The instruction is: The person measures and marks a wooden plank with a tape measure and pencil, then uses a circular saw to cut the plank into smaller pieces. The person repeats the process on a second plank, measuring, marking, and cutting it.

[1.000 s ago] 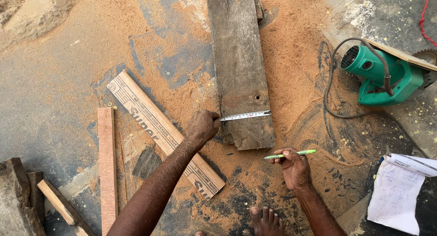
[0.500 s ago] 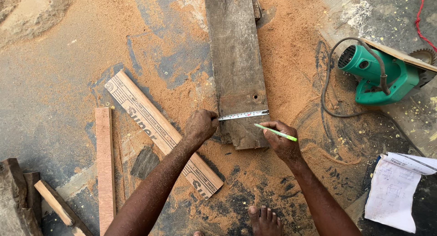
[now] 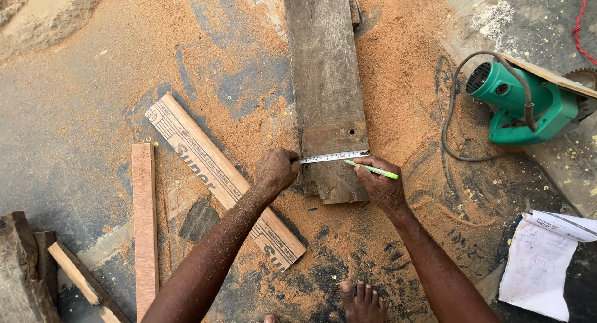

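Fingers of the left hand [image 3: 277, 169] are curled tight, pinning a tape measure [image 3: 334, 156] across the weathered plank [image 3: 323, 80] on the sawdust-covered floor [image 3: 93, 99]. The right hand [image 3: 380, 187] pinches a green pencil [image 3: 372, 168], tip touching the plank just below the tape. A green power saw [image 3: 525, 105] sits well apart on the right.

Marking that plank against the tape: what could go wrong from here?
1. The left hand pins the measuring tape at one edge only; its far end could slip on the grey plank and skew the mark.
2. The right hand holds the green pencil at a low slant, so the line may stray off the tape.
3. The plank lies on loose sawdust and might shift.
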`<state>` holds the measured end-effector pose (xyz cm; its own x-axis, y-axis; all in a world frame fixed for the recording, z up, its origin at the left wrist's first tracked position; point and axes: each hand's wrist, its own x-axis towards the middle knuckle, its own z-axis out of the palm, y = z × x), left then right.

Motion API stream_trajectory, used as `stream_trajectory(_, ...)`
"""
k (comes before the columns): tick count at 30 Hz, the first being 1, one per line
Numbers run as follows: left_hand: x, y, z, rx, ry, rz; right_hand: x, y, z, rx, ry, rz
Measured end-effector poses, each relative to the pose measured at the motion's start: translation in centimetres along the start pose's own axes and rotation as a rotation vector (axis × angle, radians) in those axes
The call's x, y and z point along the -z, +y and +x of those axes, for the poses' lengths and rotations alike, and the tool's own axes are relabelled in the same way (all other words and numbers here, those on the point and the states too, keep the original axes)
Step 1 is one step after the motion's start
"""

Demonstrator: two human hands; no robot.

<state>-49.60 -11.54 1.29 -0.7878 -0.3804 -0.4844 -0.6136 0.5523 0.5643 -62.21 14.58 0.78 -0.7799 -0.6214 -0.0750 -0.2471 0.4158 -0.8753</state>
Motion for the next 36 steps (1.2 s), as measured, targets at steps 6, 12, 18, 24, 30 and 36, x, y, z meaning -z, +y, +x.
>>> stream_trajectory(6, -0.2, -0.2, 0.2, -0.015, 0.004, 0.02, -0.1, -0.2, -0.1, -0.003, 0.0, 0.013)
stream_trajectory(12, 0.0, 0.1, 0.0, 0.003, -0.006, 0.009, -0.1, -1.0, 0.0, -0.034, 0.003, -0.044)
stream_trajectory(18, 0.4, 0.3, -0.2, 0.008, -0.014, 0.015, -0.2, -1.7, 0.2, -0.037, 0.006, -0.091)
stream_trajectory(24, 0.4, 0.3, -0.3, 0.009, -0.017, 0.0, -0.4, -1.3, -0.1, 0.09, 0.032, -0.126)
stream_trajectory(30, 0.4, 0.5, -0.4, 0.024, -0.031, -0.012, -2.0, 0.0, -1.5, 0.424, 0.135, -0.345)
stream_trajectory(36, -0.1, 0.2, -0.1, -0.016, -0.004, 0.015, -3.4, 0.4, -2.8, 0.454, 0.208, -0.419)
